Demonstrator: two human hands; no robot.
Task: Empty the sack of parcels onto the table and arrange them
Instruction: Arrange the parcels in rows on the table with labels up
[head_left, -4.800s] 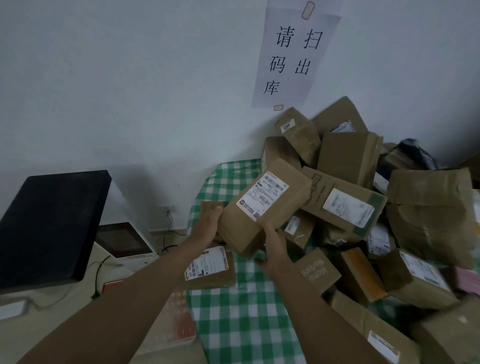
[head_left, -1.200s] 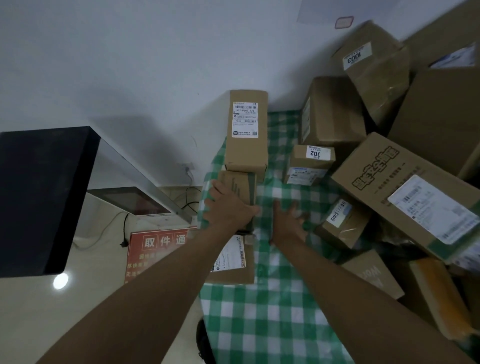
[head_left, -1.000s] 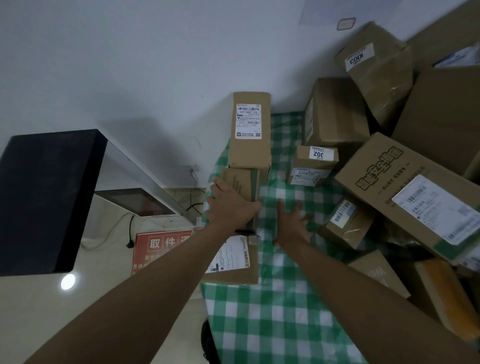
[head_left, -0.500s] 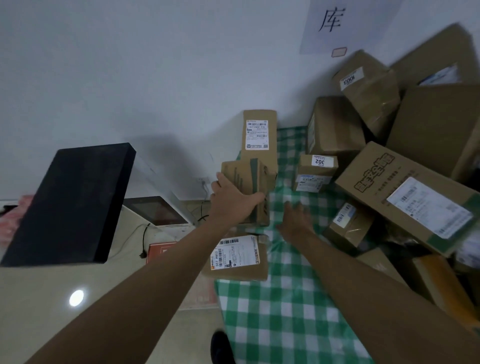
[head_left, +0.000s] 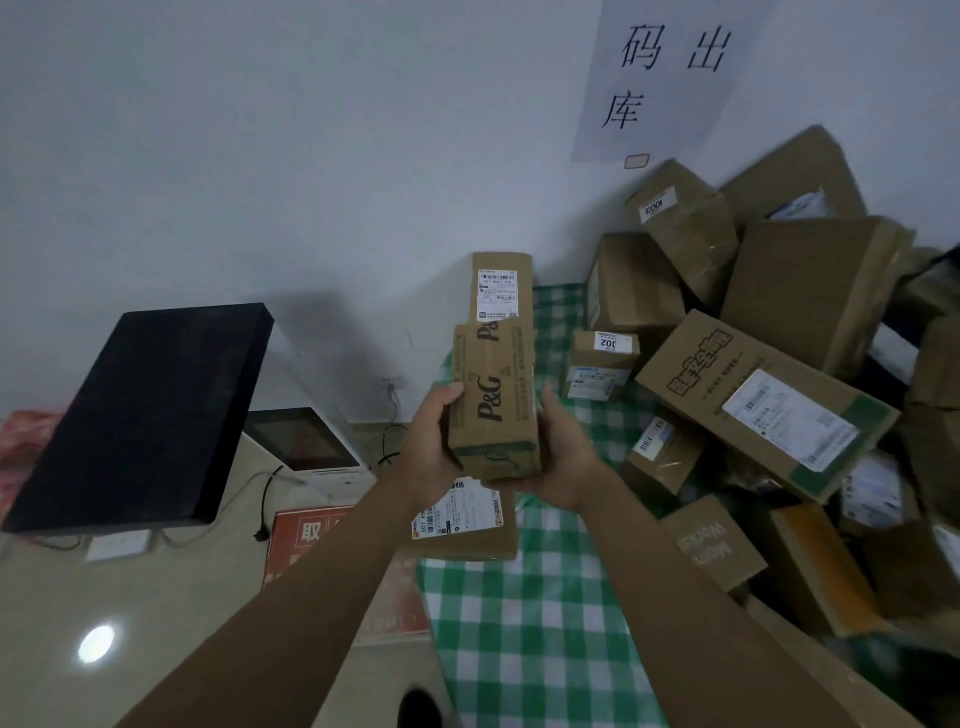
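Note:
I hold a brown cardboard parcel printed "P&G" (head_left: 493, 400) up over the table's left edge. My left hand (head_left: 434, 441) grips its left side and my right hand (head_left: 563, 452) cups its right side and bottom. Behind it a tall labelled parcel (head_left: 501, 291) stands upright against the wall. A flat labelled parcel (head_left: 467, 525) lies on the green-and-white checked tablecloth (head_left: 535, 623) below my hands. To the right a heap of several cardboard parcels (head_left: 763, 405) slopes up against the wall. No sack is in view.
A black slab-like panel (head_left: 140, 415) tilts at the left above a white device with a dark screen (head_left: 306, 441). A red sign (head_left: 311, 535) and cables lie beside the table's left edge. A paper notice (head_left: 670, 78) hangs on the wall.
My left hand lifted the P&G parcel off the table near the tall parcel. My right hand left the tablecloth and came under the parcel. The view tilted up.

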